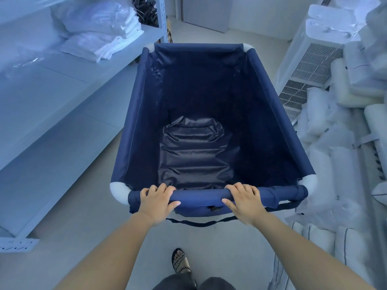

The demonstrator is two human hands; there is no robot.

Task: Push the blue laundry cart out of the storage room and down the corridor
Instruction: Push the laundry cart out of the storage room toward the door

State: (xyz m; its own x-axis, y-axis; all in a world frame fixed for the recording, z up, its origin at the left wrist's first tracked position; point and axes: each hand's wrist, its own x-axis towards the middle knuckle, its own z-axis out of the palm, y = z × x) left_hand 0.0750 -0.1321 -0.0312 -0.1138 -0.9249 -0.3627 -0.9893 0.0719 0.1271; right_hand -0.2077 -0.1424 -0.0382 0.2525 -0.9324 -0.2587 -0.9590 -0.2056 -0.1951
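Gripping the cart between shelf and pillows

Both my hands are wrapped around the near rail (199, 195) of the blue cart (209, 122), fingers curled over the top and thumbs underneath. My left hand (158, 198) sits left of the rail's middle, my right hand (244, 198) right of it, with a stretch of bare rail between them.

The cart stands straight ahead of me on the pale floor (100, 227), its long axis running away from me. It points toward the far wall, where a door (206, 12) shows. The fabric bin holds nothing; its dark lining lies wrinkled at the bottom. White corner caps mark all four corners.

On the left, a shelf (52, 105) runs alongside the cart. A strip of floor separates the two near me and narrows toward the far left corner, which is just beside the shelf edge. Folded towels (100, 28) lie on the shelf.

On the right, wrapped pillows (339, 153) are piled close against the cart's side, and a white vented unit (310, 65) leans near the far right corner. Open floor shows beyond the front rail. One sandalled foot (180, 261) is below me.
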